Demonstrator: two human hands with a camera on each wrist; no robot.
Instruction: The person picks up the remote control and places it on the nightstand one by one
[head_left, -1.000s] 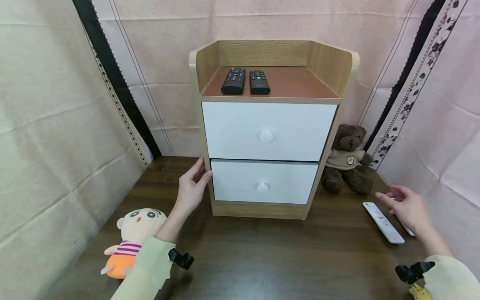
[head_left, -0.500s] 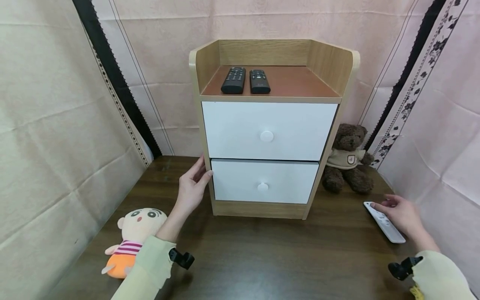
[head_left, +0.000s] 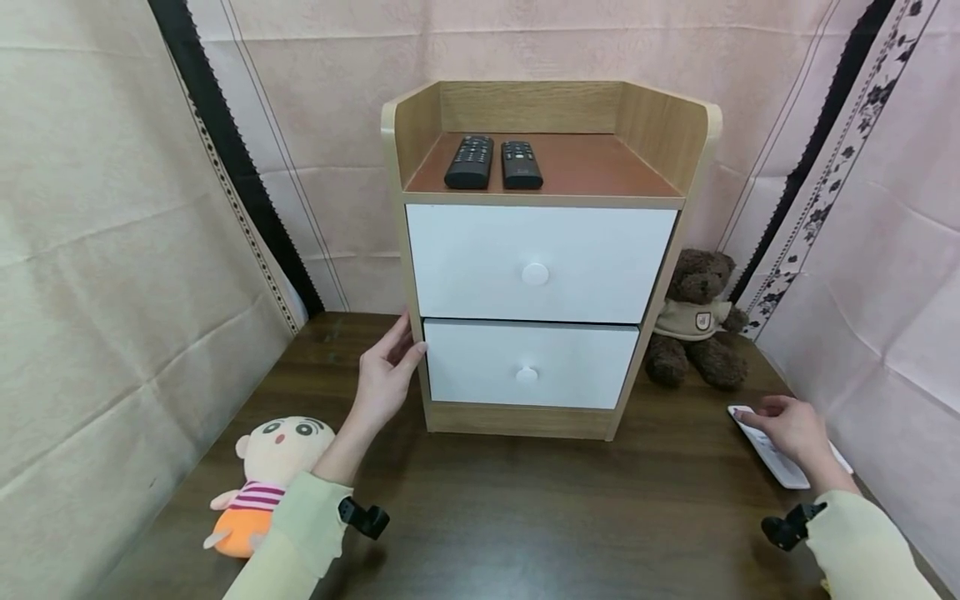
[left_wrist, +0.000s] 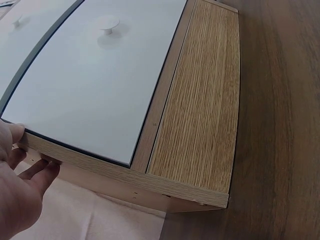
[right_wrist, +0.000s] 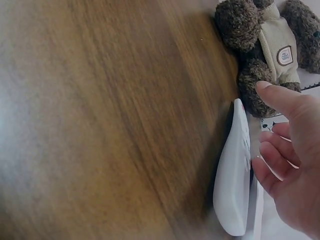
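At the left side of a small wooden cabinet [head_left: 517, 419] with two white drawers, my left hand [head_left: 382, 383] holds the side panel's edge. Its thumb lies on the front edge and its fingers bend against the outer side in the left wrist view. My right hand [head_left: 795, 429] hovers over a white remote control [head_left: 776, 462], partly covering it in the head view. In the right wrist view its fingers are loosely bent, with nothing between thumb and fingers. A second white remote [head_left: 842, 459] lies just right of the first, mostly hidden by the hand.
Two black remotes [head_left: 469, 162] lie on the cabinet's brown top. A brown teddy bear [head_left: 697, 321] sits to the cabinet's right. Near my left forearm is a plush doll [head_left: 255, 492] in orange shorts. Pale curtains [head_left: 877, 333] border the wooden table [head_left: 570, 517].
My right hand has shifted left, from over the right white remote to over the left one. My left hand stays at the cabinet's side.
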